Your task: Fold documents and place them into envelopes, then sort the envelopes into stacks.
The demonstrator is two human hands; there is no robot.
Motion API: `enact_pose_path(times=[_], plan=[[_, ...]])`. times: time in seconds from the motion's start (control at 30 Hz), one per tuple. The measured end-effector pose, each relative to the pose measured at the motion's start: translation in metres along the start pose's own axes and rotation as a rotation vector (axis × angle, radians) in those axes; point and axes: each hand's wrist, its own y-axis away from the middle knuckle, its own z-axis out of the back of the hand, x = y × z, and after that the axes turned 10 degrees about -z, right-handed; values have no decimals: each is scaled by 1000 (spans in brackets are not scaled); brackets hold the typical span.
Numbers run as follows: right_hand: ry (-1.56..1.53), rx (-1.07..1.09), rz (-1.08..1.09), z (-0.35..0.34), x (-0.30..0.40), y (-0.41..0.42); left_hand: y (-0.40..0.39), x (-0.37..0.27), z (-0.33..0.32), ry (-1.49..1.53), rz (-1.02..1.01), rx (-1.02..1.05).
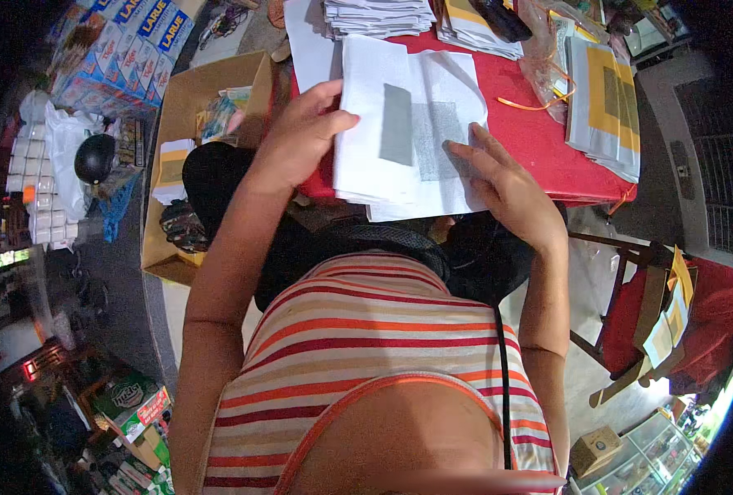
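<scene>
White paper sheets (369, 148), folded or stacked, lie before me at the near edge of a red-covered table (521, 142), each with a grey rectangle. My left hand (304, 136) grips their left edge between thumb and fingers. Spread over the lower right part of the sheets, my right hand (502, 179) has its fingertips on the paper's right side; whether it grips the paper is unclear. Behind the sheets stands a stack of white papers (379, 18). A bundle of white and yellow papers (601, 99) rests at the table's right end.
An open cardboard box (218, 74) with papers stands left of the table. More papers and a dark object (499, 18) lie at the back, near a clear plastic bag (536, 68) and an orange strip (527, 106). A red chair (706, 315) stands at right.
</scene>
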Motion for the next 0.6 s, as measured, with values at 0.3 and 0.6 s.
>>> enact_pose_path(times=[0.3,0.6], plan=[[60,6,30,5,-6,-3,-12,-1,68,-586,22,56],[62,-28,53,5,-8,-2,-3,8,-50,-1037,-748,399]])
